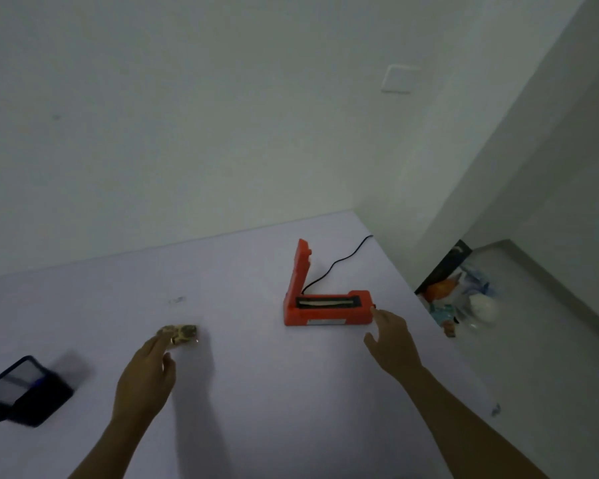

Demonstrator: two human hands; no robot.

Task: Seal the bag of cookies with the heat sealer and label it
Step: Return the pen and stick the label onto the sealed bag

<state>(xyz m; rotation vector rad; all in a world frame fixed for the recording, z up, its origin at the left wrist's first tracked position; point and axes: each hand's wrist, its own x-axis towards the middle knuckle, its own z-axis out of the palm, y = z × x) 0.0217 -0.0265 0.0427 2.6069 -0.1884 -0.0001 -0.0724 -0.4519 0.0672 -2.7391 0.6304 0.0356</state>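
Observation:
An orange heat sealer (327,311) stands on the white table (256,392) with its lid (300,267) raised upright at its left end. Its sealing strip is exposed. A black cord (339,261) runs from it toward the back wall. My right hand (391,340) is open, its index fingertip touching the sealer's right end. The bag of cookies (182,333), clear plastic over brown cookies, lies left of the sealer. My left hand (146,371) grips the bag's near end, fingers on top and thumb below.
A black box (25,392) with a pale sheet and a blue item inside sits at the table's left edge. Right of the table, on the floor, lies a heap of bags and packaging (464,299). A wall stands behind the table.

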